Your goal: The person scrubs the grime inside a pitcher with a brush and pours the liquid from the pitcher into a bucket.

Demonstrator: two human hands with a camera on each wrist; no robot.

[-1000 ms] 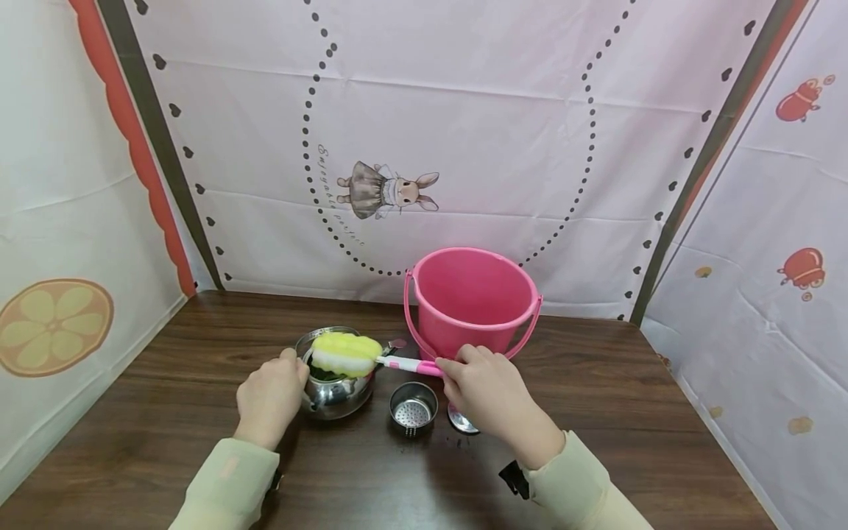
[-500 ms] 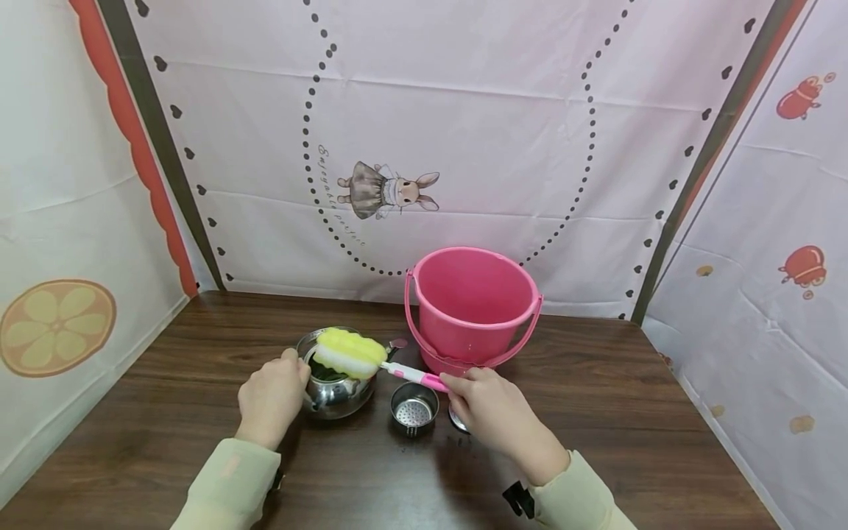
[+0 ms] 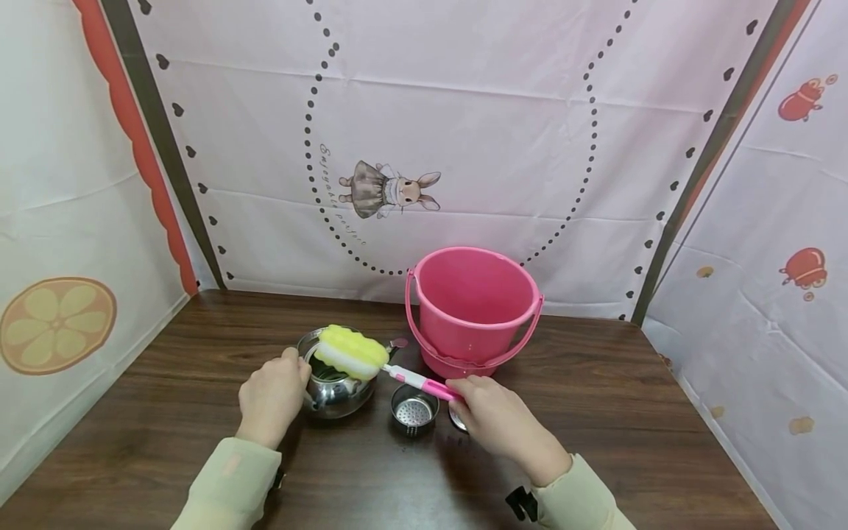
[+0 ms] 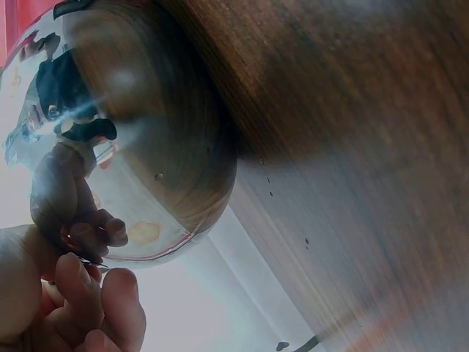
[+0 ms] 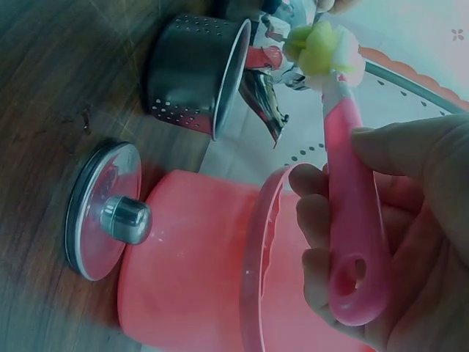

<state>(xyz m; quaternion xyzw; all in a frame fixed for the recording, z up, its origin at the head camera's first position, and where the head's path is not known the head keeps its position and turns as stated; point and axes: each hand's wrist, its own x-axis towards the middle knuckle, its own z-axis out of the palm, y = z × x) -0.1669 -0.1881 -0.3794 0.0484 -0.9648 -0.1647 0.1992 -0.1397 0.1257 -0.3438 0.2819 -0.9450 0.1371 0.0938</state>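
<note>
My right hand grips the pink handle of a sponge brush, its fingers curled round it. The brush's yellow and white sponge head is over the mouth of a shiny steel teapot. At the pot's left side, my left hand holds it with curled fingers; the part it grips is mostly hidden. The pot's spout points right. A perforated steel strainer cup stands right of the pot. Partly behind my right hand lies a round steel lid with a knob.
A pink bucket with its handle hanging down stands behind the strainer cup and lid. The brown wooden table meets printed cloth walls at the back and sides. A few water drops lie near the strainer.
My right hand has come slightly nearer and lower, so the brush handle slopes down more to the right. The sponge head has shifted slightly right over the pot. My left hand stays in place.
</note>
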